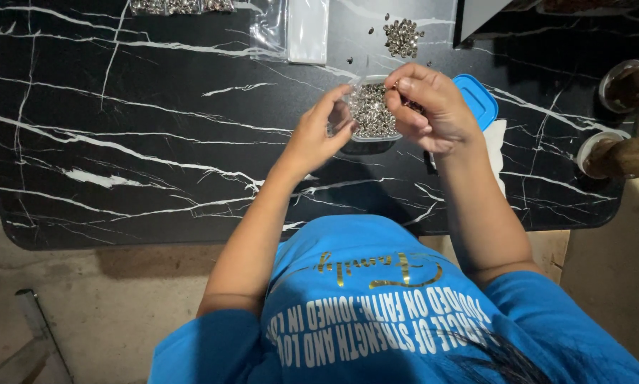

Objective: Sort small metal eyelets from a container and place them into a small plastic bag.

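A clear plastic tub (371,112) full of small silver metal pieces stands on the black marble-patterned table (156,142), between my hands. My left hand (319,131) is at the tub's left side, fingers raised beside its rim. My right hand (427,107) hovers over the tub's right edge with fingertips pinched together; a tiny metal piece seems held between them, too small to be sure. Under my right wrist lies a blue lid (477,99).
A loose heap of silver pieces (403,35) lies at the back, with a few strays around it. Clear plastic bags (291,28) and a bag of more pieces (181,6) sit at the far edge. Two wooden posts in white cups (621,153) stand right.
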